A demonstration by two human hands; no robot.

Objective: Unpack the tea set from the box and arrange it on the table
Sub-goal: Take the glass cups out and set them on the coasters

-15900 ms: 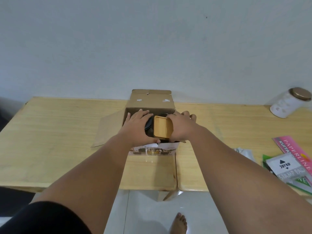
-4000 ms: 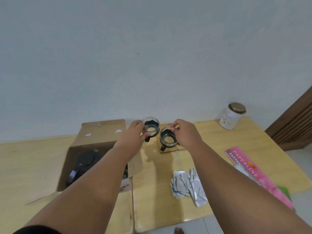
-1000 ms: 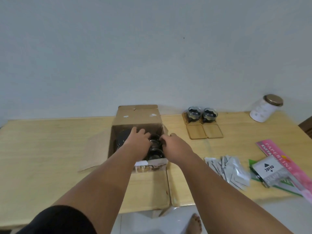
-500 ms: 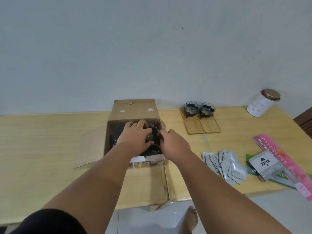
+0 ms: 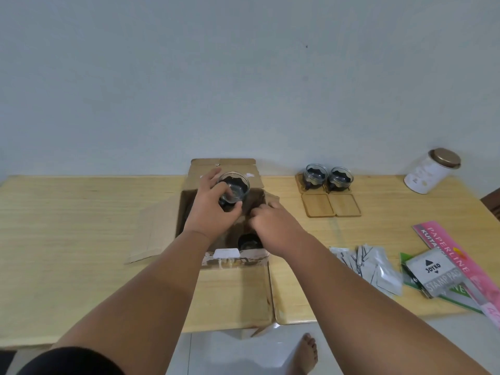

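Centre frame: my left hand (image 5: 211,215) fingers curl round glass cup (image 5: 234,189) above box (image 5: 238,165); right hand (image 5: 273,226) reaches in, its grip I cannot tell.

The left hand (image 5: 213,212) wraps the glass cup (image 5: 234,189), so the cup's lower part is hidden behind the fingers. The right hand (image 5: 273,226) has its fingertips out of sight inside the cardboard box (image 5: 243,165); whether they hold anything cannot be told. Both forearms cover most of the box's inside. Only part of a dark round thing (image 5: 249,242) shows between the wrists, too dim to name. The pink Paperline pack (image 5: 446,250) runs off the lower right of the frame. A dark wooden shape (image 5: 493,201) is cut off by the right edge. The print on the jar (image 5: 430,171) is too faint to read.
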